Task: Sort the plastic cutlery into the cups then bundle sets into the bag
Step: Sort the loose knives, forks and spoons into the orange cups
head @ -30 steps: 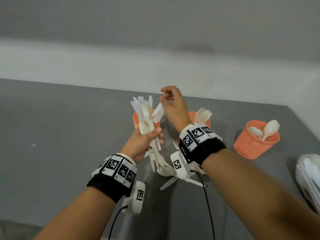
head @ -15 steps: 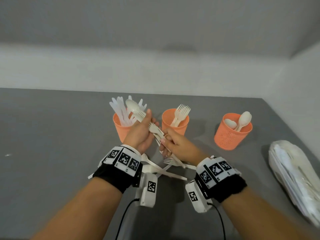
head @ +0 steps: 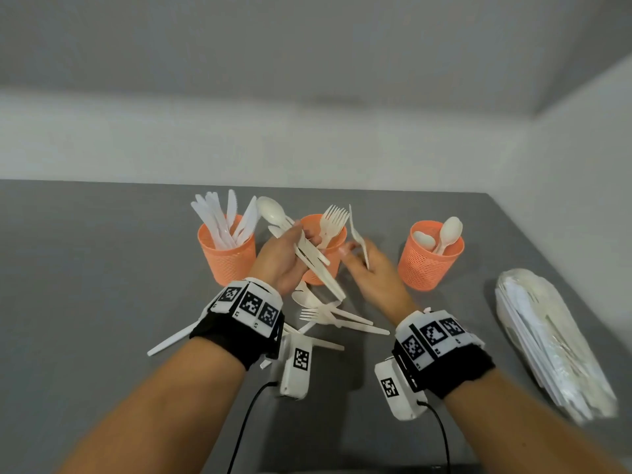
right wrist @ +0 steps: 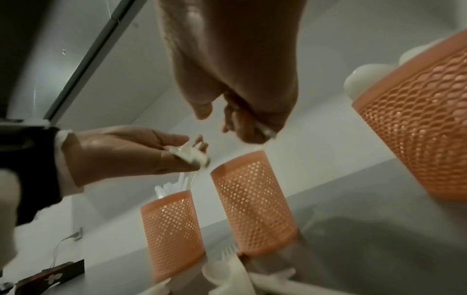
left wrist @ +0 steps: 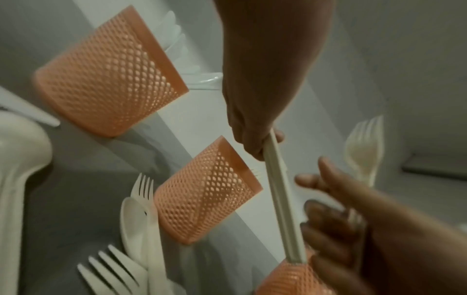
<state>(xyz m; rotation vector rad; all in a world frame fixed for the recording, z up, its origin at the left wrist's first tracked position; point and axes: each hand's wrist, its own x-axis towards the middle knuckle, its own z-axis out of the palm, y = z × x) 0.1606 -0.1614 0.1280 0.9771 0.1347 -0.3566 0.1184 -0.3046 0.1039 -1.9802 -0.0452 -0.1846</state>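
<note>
Three orange mesh cups stand in a row: the knife cup (head: 227, 254), the fork cup (head: 333, 265) and the spoon cup (head: 431, 265). My left hand (head: 290, 248) grips a bundle of cream cutlery (head: 307, 254) in front of the fork cup, a spoon bowl sticking out up-left. Just right of that cup, my right hand (head: 357, 256) pinches a single fork (head: 359, 234), seen edge-on here and flat in the left wrist view (left wrist: 364, 149). Loose forks and spoons (head: 328, 313) lie on the grey table between my wrists. The left wrist view shows the bundle's handles (left wrist: 280, 195) below my fist.
A clear plastic bag (head: 547, 340) stuffed with white cutlery lies at the table's right edge. A white knife (head: 167, 342) lies left of my left wrist. The wall runs close behind the cups and along the right side.
The right hand came down from above the knife cup, took hold of a piece in the left hand's bundle, and has drawn a fork out to the right. The left hand lowered the bundle.
</note>
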